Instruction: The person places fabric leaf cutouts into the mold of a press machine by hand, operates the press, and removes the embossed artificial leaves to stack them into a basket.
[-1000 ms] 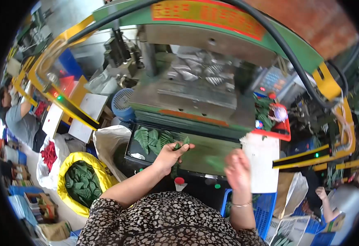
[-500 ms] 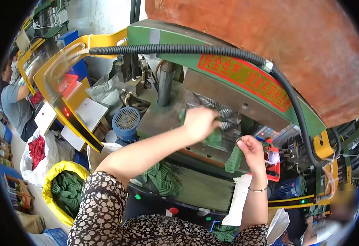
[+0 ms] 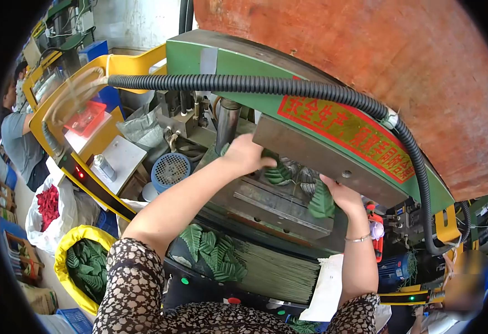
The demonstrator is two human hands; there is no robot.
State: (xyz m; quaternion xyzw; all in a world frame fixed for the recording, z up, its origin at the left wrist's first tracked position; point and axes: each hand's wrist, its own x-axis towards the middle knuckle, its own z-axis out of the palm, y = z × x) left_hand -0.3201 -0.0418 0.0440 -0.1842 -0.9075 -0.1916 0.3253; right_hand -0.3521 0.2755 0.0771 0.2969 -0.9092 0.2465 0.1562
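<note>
A metal mould with leaf-shaped ridges (image 3: 306, 177) lies on the press bed under the raised press head (image 3: 310, 150). My left hand (image 3: 245, 155) is at its left side, fingers curled, with the edge of a green artificial leaf (image 3: 225, 149) showing behind the knuckles. Below my left thumb, another green leaf (image 3: 278, 173) lies over the mould's left part; whether the thumb touches it I cannot tell. My right hand (image 3: 344, 196) pinches a green fern-like leaf (image 3: 322, 201) by its upper end at the mould's right side. Its fingertips are partly hidden by the press head.
Green leaves (image 3: 213, 253) and a bundle of thin green stems (image 3: 277, 270) lie in front of the press. A yellow-rimmed sack (image 3: 88, 267) holds more leaves. A black corrugated hose (image 3: 244, 83) arches overhead. Yellow guard arms (image 3: 102, 192) flank the press; a co-worker (image 3: 18, 139) sits far left.
My right hand has moved up with its leaf to the mould's right side. My left hand has drawn left, and a leaf shows on the mould's left part. The head view has shifted slightly.
</note>
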